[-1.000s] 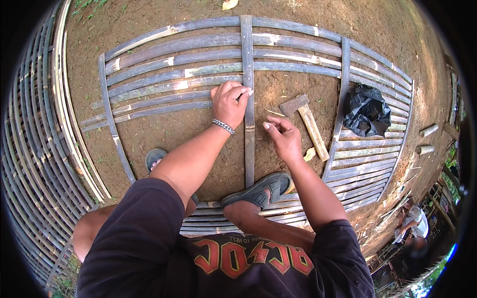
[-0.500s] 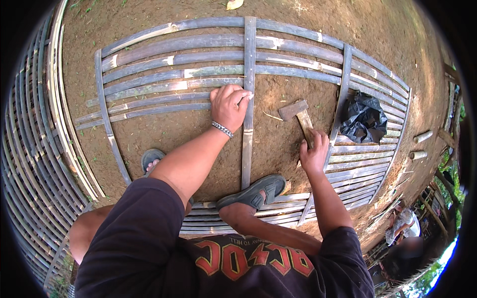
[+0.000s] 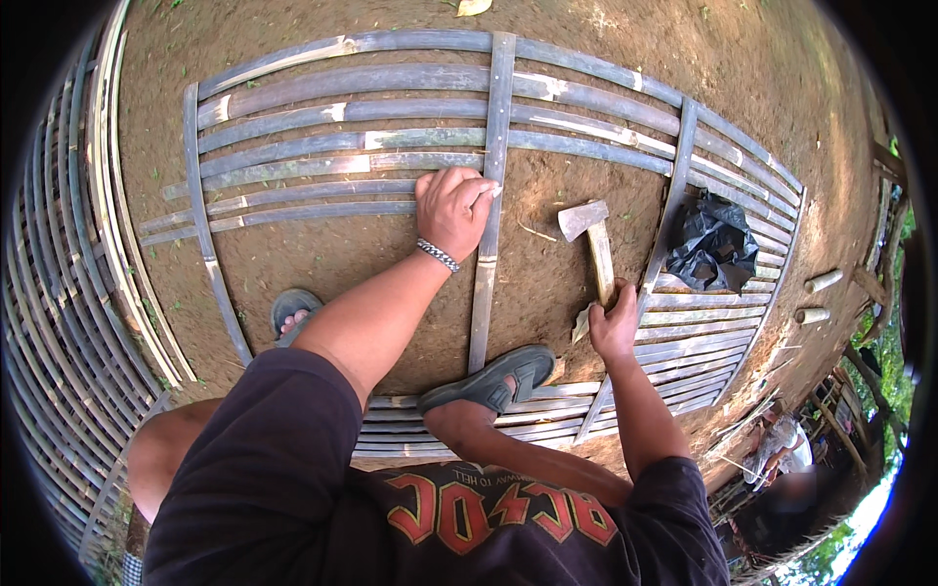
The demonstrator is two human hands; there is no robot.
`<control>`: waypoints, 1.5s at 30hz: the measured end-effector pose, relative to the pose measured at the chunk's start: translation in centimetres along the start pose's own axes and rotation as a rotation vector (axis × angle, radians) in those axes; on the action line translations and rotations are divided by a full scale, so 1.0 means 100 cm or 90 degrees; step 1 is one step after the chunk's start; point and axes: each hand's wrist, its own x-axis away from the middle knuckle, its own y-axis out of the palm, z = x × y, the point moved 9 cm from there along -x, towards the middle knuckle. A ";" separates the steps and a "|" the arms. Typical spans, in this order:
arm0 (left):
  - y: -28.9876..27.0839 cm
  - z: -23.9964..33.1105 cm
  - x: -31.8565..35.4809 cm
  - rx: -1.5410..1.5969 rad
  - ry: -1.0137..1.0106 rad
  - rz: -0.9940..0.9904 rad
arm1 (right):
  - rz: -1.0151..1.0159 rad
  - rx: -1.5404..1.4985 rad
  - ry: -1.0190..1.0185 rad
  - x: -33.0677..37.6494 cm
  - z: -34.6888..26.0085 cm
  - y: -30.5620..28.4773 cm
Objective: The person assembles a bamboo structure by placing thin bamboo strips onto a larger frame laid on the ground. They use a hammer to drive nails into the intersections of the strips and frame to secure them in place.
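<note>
My left hand (image 3: 456,209) is closed in a pinch at the middle bamboo crosspiece (image 3: 485,259). Whatever its fingertips hold against that strip is too small to make out. The ends of short bamboo slats (image 3: 322,208) lie beside and beneath this hand. My right hand (image 3: 613,322) is wrapped round the lower end of a hatchet's wooden handle. The hatchet (image 3: 598,259) has a grey metal head that points away from me, to the right of the crosspiece. All these strips belong to a bamboo slat panel (image 3: 420,79) lying on the dirt ground.
A black plastic bag (image 3: 713,244) rests on the panel's right slats. My sandalled foot (image 3: 498,386) is by the crosspiece's near end. More bamboo slatting (image 3: 68,293) stretches along the left. Two short bamboo pieces (image 3: 824,281) lie far right; another person (image 3: 782,449) is at lower right.
My right hand has drawn a little toward me, and the hatchet has turned so its head shows more broadly. My left hand keeps its pinch at the crosspiece.
</note>
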 end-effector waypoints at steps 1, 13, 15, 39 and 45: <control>0.000 -0.001 0.000 -0.003 0.001 0.001 | -0.033 -0.060 0.030 0.003 -0.001 0.004; -0.002 0.000 -0.001 -0.003 -0.013 -0.005 | -0.192 -0.155 0.011 0.005 -0.118 0.040; -0.002 0.001 -0.002 -0.003 -0.014 -0.002 | -0.163 -0.128 -0.004 0.003 -0.122 0.041; -0.001 -0.002 -0.005 -0.005 -0.022 -0.012 | -0.142 -0.106 -0.038 -0.003 -0.117 0.044; -0.001 0.002 -0.005 -0.009 -0.021 -0.026 | -0.163 -0.083 -0.010 -0.005 -0.115 0.045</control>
